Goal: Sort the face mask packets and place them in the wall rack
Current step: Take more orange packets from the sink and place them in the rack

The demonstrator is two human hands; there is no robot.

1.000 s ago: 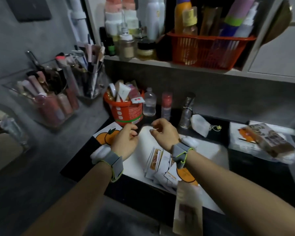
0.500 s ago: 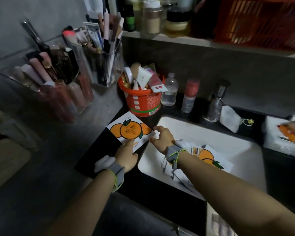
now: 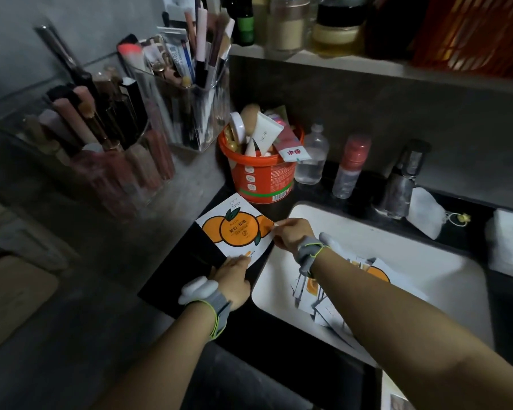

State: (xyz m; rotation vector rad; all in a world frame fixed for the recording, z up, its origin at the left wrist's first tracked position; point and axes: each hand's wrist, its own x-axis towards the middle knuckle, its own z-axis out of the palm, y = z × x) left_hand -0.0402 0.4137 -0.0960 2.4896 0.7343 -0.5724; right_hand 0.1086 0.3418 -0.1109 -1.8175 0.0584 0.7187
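A white face mask packet with printed oranges [image 3: 234, 229] lies flat on the dark counter left of the white sink [image 3: 421, 255]. My left hand [image 3: 234, 276] presses its near corner. My right hand [image 3: 293, 235] pinches its right edge. More mask packets [image 3: 338, 291] lie in a loose heap inside the sink, partly hidden under my right forearm. The wall rack is out of view, unless it is the shelf [image 3: 323, 59] above.
An orange tub of tubes [image 3: 264, 176] stands just behind the packet. Clear organisers of cosmetics [image 3: 116, 149] and brushes [image 3: 196, 93] sit to the left. Two small bottles [image 3: 311, 158], a tap [image 3: 403, 184] and a white pouch [image 3: 427, 214] line the sink's back.
The view has tilted down and closer. Both hands came down from in front of the tub and laid the orange packet flat on the counter, where they still hold it.
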